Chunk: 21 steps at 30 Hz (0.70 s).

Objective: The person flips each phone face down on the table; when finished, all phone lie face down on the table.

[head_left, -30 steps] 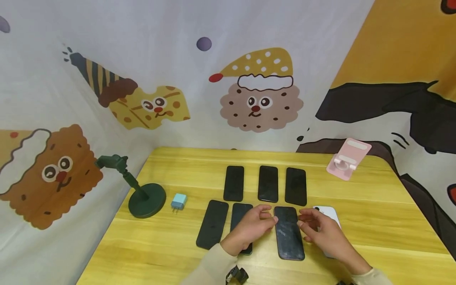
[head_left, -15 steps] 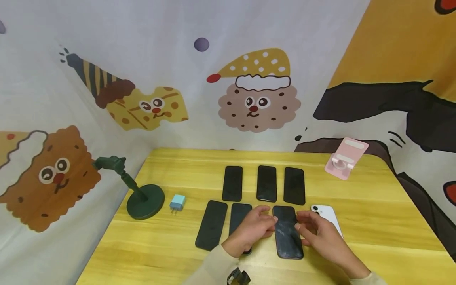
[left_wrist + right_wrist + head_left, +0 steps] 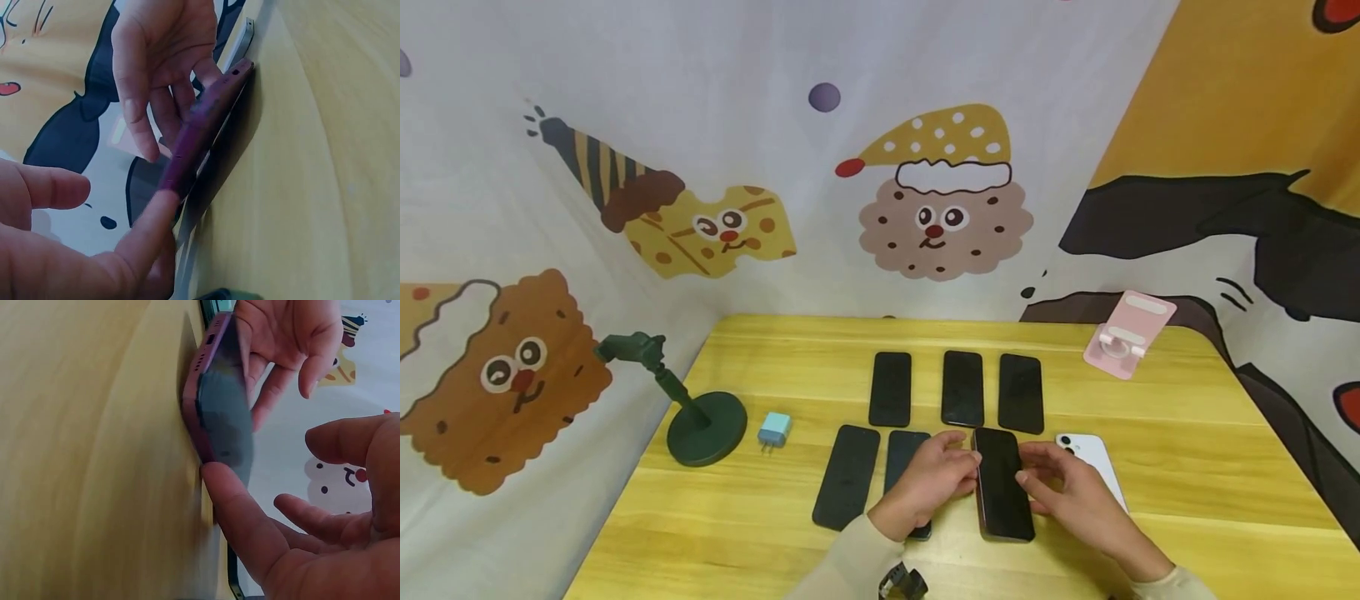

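Note:
A dark smartphone (image 3: 1003, 487) with a purple frame lies screen up between my two hands, raised off the table in both wrist views. One finger of my left hand (image 3: 931, 479) touches its left edge, fairly straight, while the thumb (image 3: 59, 187) stands apart above. A finger (image 3: 234, 506) of my right hand (image 3: 1071, 496) touches the opposite edge, its thumb likewise free. To the right, partly behind the right hand, lies a white phone (image 3: 1097, 462) with its cameras up. Another dark phone (image 3: 901, 454) is partly hidden under my left hand.
Several dark phones lie flat around: one at left (image 3: 846, 477) and a back row of three, including the middle one (image 3: 962, 387). A pale blue charger plug (image 3: 774, 429), a green round-based stand (image 3: 707, 429) and a pink phone stand (image 3: 1127, 333) sit on the wooden table (image 3: 1210, 467).
The smartphone has come up off the table and its screen now looks darker. My right hand has moved slightly left to its edge. The left hand has hardly moved.

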Each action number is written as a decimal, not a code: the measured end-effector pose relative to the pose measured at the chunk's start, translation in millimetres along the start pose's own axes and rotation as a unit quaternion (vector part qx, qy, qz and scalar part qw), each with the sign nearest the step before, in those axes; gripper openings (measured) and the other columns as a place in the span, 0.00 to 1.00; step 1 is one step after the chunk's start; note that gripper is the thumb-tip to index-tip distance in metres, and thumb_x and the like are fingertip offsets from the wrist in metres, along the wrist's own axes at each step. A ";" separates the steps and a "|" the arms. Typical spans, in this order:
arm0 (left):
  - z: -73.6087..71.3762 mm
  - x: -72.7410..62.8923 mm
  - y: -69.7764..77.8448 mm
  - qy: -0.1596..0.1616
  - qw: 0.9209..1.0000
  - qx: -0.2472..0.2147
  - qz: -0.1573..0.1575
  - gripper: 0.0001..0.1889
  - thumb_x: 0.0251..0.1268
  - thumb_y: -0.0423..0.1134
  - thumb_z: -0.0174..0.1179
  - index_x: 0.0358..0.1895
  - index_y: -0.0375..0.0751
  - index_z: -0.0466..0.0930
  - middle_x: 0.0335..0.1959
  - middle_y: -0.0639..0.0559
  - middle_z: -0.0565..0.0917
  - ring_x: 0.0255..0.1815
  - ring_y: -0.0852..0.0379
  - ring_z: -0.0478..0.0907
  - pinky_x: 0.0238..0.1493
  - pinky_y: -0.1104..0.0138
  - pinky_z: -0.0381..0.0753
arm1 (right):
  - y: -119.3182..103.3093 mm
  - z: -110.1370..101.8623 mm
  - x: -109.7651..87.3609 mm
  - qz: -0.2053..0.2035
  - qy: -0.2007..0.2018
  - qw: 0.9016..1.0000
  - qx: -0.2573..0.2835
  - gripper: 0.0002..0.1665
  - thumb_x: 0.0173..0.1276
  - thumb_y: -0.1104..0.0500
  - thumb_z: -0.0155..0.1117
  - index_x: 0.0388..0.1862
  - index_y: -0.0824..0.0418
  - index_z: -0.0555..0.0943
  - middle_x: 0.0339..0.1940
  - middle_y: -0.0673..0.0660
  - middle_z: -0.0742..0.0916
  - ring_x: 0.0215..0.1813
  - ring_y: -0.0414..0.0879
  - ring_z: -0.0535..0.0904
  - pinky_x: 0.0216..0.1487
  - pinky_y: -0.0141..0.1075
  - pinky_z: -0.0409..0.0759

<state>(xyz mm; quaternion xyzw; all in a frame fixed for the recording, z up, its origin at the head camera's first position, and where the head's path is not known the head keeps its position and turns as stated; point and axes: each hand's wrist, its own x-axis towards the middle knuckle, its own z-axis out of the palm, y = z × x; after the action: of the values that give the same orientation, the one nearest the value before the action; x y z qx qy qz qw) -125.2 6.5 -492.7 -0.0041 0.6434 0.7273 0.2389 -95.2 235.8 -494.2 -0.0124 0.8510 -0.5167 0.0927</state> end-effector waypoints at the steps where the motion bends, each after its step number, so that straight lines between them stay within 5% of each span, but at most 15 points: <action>1: -0.2 0.2 -0.1 -0.003 1.000 -0.002 0.001 0.30 0.75 0.34 0.63 0.76 0.28 0.67 0.53 0.42 0.85 0.45 0.56 0.85 0.49 0.59 0.90 | -0.1 1.1 0.7 -0.002 -0.002 1.000 0.000 0.31 0.74 0.55 0.73 0.70 0.65 0.76 0.63 0.65 0.86 0.55 0.49 0.86 0.37 0.35 0.90; 7: 1.5 0.2 -1.2 -0.018 1.000 -0.016 0.003 0.26 0.71 0.26 0.63 0.72 0.38 0.76 0.52 0.45 0.81 0.42 0.57 0.83 0.39 0.64 0.89 | -1.5 7.0 1.9 -0.015 -0.010 1.000 0.004 0.35 0.71 0.57 0.76 0.72 0.65 0.76 0.64 0.65 0.85 0.55 0.46 0.85 0.38 0.33 0.90; 14: 1.9 0.0 -5.7 -0.037 0.999 -0.034 0.009 0.38 0.62 0.18 0.66 0.76 0.42 0.71 0.52 0.40 0.81 0.43 0.55 0.83 0.46 0.66 0.87 | -3.8 7.5 1.7 -0.014 -0.014 1.000 0.024 0.36 0.74 0.56 0.73 0.75 0.67 0.72 0.68 0.70 0.83 0.59 0.54 0.85 0.39 0.35 0.91; 21: 0.0 0.2 -6.8 -0.076 0.996 -0.051 0.007 0.39 0.63 0.18 0.66 0.78 0.42 0.71 0.51 0.39 0.82 0.44 0.54 0.85 0.48 0.67 0.87 | -5.0 7.5 3.0 -0.003 -0.033 0.998 0.056 0.40 0.76 0.55 0.71 0.80 0.64 0.66 0.69 0.72 0.81 0.63 0.58 0.84 0.39 0.39 0.91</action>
<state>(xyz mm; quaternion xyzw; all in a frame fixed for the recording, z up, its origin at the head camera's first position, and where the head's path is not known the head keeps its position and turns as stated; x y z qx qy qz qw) -123.0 7.0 -499.1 0.0434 0.5851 0.7593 0.2816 -97.2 226.5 -493.5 -0.0266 0.8171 -0.5633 0.1199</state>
